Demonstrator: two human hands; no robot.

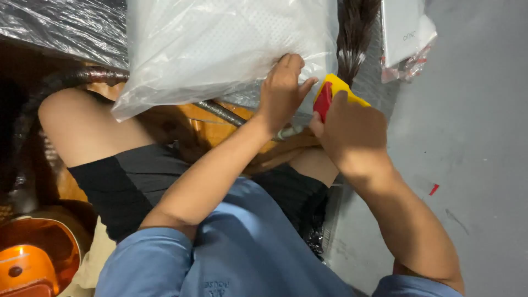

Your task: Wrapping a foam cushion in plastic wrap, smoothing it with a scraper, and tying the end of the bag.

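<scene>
A white padded item in a clear plastic bag (220, 44) lies across my lap and the surface ahead. My left hand (281, 91) presses on the bag's lower right corner, fingers curled over the plastic. My right hand (344, 129) grips a yellow and red tape dispenser (330, 93), held right beside my left hand at the bag's edge. A brown bundle of hair-like strands (355, 33) hangs just above the dispenser.
A white box in plastic wrap (407, 33) lies at the upper right on the grey floor (473, 137). More crumpled clear plastic (60, 27) is at the upper left. An orange appliance (33, 258) sits lower left. A metal hose (220, 113) runs under the bag.
</scene>
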